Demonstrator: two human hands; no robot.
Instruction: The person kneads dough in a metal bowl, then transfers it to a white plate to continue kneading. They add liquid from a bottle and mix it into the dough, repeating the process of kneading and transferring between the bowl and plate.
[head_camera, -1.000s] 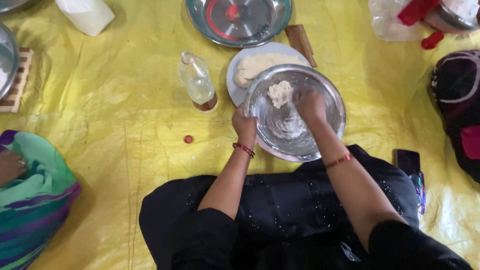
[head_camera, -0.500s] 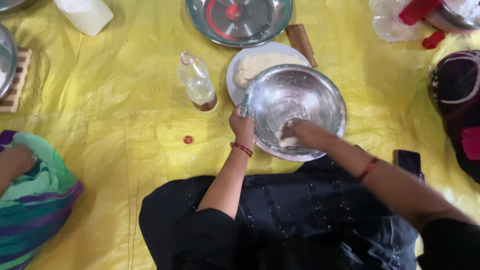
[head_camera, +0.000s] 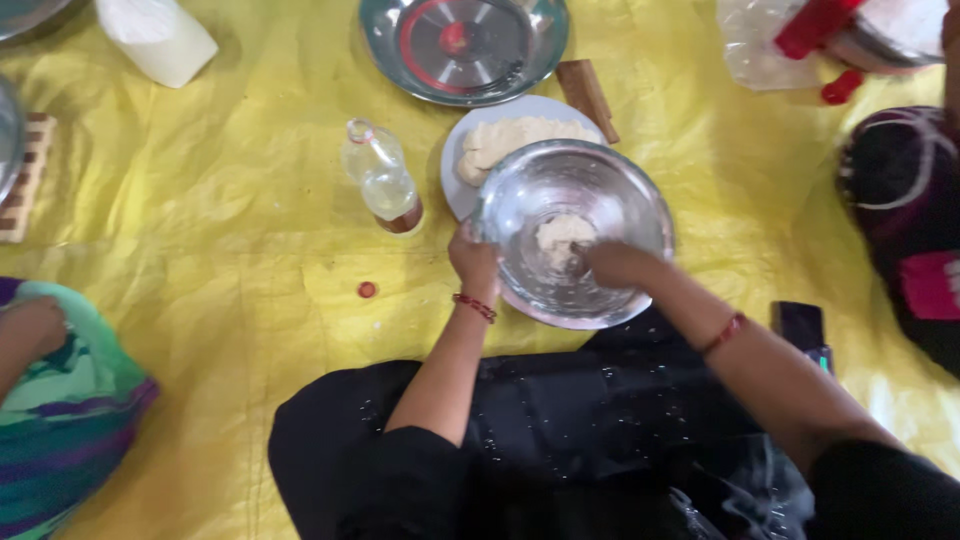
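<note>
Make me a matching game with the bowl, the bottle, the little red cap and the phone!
Things:
1. steel bowl
2. bottle
3. red cap
4. phone

Places:
A. alone on the yellow sheet, left of the left hand
B. by the right arm
C. standing left of the plate
D. held at its rim, dough inside

Pairs: 1-D, 2-C, 3-A, 4-B

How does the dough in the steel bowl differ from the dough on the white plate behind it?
The dough in the steel bowl is a small lump under the right hand; the dough on the white plate is a larger, flatter mass that nobody touches. The bowl's lump shows whole, while the steel bowl hides part of the plate's. Both are pale cream.
</note>
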